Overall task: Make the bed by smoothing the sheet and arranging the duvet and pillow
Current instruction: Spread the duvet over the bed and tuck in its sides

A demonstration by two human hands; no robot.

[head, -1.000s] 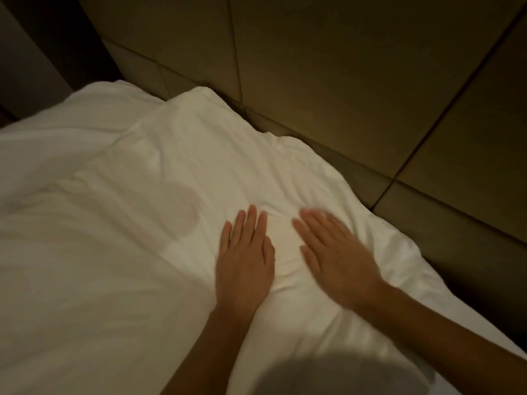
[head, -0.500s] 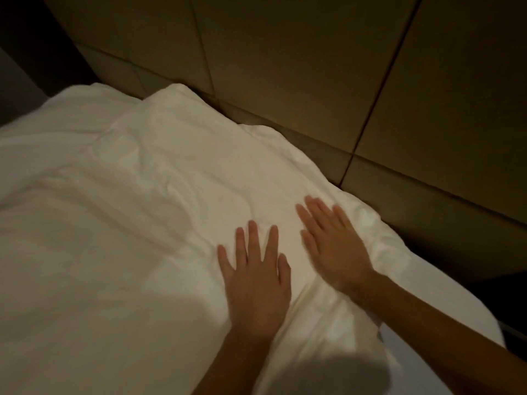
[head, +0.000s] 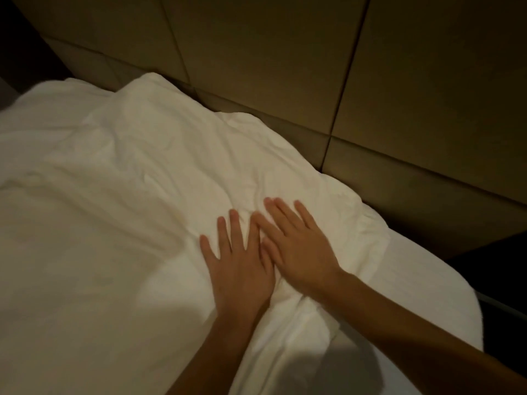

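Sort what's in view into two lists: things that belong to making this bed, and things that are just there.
Belongs to the job: white duvet, wrinkled; left hand and right hand, both flat on it; white sheet, bare at the right edge.
Just there: padded wall panels behind the bed.

A bedroom is shown; whether it belongs to a home or a hotel cannot be told. A bed is seen dressed wholly in white linen: a rumpled duvet (head: 171, 172) is spread across it, and a sheet (head: 427, 280) is stretched over the rounded mattress corner at the right. The bed is set close against a wall of large tan panels (head: 256, 52), which are divided by dark seams. The whole is lit dimly and warmly.
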